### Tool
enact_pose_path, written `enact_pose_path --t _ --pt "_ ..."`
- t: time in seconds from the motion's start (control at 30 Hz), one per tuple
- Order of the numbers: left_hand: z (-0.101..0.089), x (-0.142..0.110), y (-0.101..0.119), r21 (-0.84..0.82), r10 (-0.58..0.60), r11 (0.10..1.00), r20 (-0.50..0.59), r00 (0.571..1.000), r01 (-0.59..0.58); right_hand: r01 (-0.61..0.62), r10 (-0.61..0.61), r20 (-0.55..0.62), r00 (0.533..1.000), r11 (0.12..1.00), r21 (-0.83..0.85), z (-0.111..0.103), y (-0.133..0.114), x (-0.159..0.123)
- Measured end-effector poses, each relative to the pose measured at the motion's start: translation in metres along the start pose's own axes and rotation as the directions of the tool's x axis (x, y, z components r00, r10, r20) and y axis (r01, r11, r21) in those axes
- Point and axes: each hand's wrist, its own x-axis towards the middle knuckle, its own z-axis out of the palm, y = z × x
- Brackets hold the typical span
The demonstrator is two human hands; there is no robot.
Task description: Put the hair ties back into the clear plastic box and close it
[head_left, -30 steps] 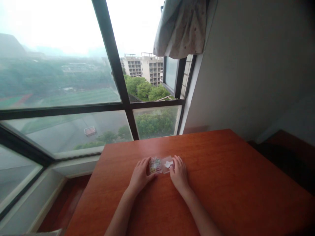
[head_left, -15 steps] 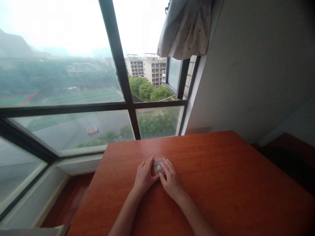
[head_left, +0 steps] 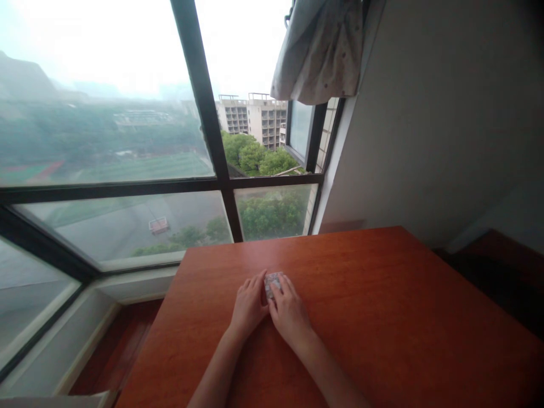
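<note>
- Clear plastic, that small case [head_left: 272, 281], shut flat on the table with coloured bits faintly showing through; it sits near the window-side edge, mostly hidden under fingers.
- The right hand [head_left: 290, 310] lies over the case, fingers spread and pressing down on its top.
- The left hand [head_left: 249, 306] is against the case's left side, fingers curved along that edge, touching the right hand.
- The red-brown wooden table [head_left: 382, 294] carries both forearms, which cross it from the near edge.
- Beyond, a dark-framed window [head_left: 204, 113] shows trees and buildings in haze.
- A pale curtain [head_left: 323, 51] hangs bunched at the top, beside a plain wall [head_left: 446, 113].
</note>
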Motion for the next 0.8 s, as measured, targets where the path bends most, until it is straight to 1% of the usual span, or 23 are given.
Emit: enact_pose_path --t 0.33,0.43,0.53,0.63,0.7,0.8 --pt "-0.004 0.0 0.001 0.019 -0.006 1.0 0.056 0.998 0.005 -0.005 0.006 0.092 0.996 1.0 -0.015 -0.004 0.001 0.006" --pt "-0.008 0.001 0.001 -0.018 0.009 1.0 0.067 0.998 -0.008 -0.001 0.0 0.054 0.999 1.0 0.022 -0.001 0.004 0.005" --pt "-0.011 0.002 0.0 -0.057 0.038 0.998 0.068 0.997 -0.034 0.028 -0.027 -0.02 0.999 0.998 0.063 0.005 0.009 0.002" --pt "-0.012 0.002 -0.001 -0.066 0.042 0.997 0.064 0.997 -0.038 0.044 -0.036 -0.083 0.996 0.994 0.103 0.01 0.014 0.0" --pt "-0.011 0.001 0.001 -0.061 0.033 0.998 0.055 0.998 -0.03 0.051 -0.038 -0.102 0.994 0.991 0.124 0.013 0.016 0.0" --pt "-0.009 -0.001 0.005 -0.042 0.021 0.999 0.038 0.999 -0.02 0.078 -0.063 -0.1 0.993 0.985 0.156 0.014 0.022 0.001"
